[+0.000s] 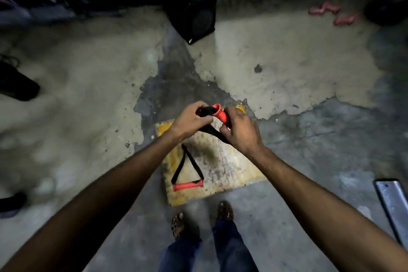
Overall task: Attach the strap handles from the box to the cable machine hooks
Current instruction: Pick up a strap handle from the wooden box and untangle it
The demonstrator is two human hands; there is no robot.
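I hold one strap handle in both hands above a yellow stained box on the floor. My right hand grips its red tube, which points up and away. My left hand pinches the black webbing beside the tube. A second strap handle lies flat on the box, its black strap forming a triangle over a red grip. No cable machine hook shows in this view.
A black speaker cabinet stands ahead on the patchy concrete floor. Pink dumbbells lie at the far right. A metal bar slants at the right edge. My sandalled feet stand just behind the box. Dark gear sits at left.
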